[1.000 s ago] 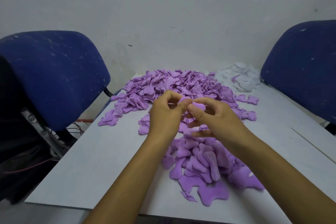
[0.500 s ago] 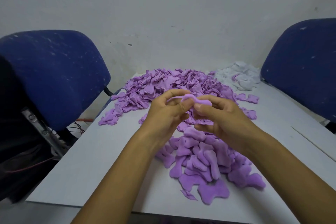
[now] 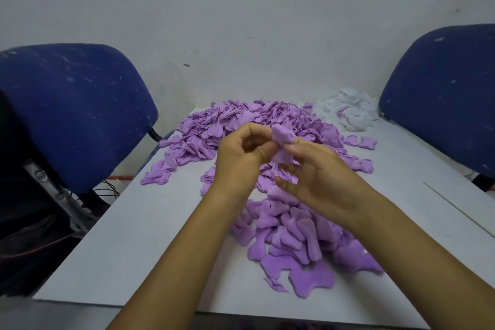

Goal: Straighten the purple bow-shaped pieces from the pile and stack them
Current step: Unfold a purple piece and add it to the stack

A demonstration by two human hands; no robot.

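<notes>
You are working over a grey table (image 3: 139,238), and everything else is placed from it: a blue chair (image 3: 72,112) stands off its left edge, a second blue chair (image 3: 444,94) off its right edge, and a white wall (image 3: 241,21) rises behind its far end. At that far end spreads the big pile (image 3: 241,123) of purple pieces, with a white heap (image 3: 351,110) beside it at the far right corner. Nearer you on the table lies the stack (image 3: 294,233) of purple pieces, partly hidden under your forearms. Above the table's middle, your left hand (image 3: 238,161) and right hand (image 3: 321,177) both pinch one piece (image 3: 282,142) between thumb and fingertips. Half a second ago that piece lay stretched sideways between your hands; now it stands upright and bunched, and your right hand has opened its lower fingers. No writing or label can be read anywhere.
</notes>
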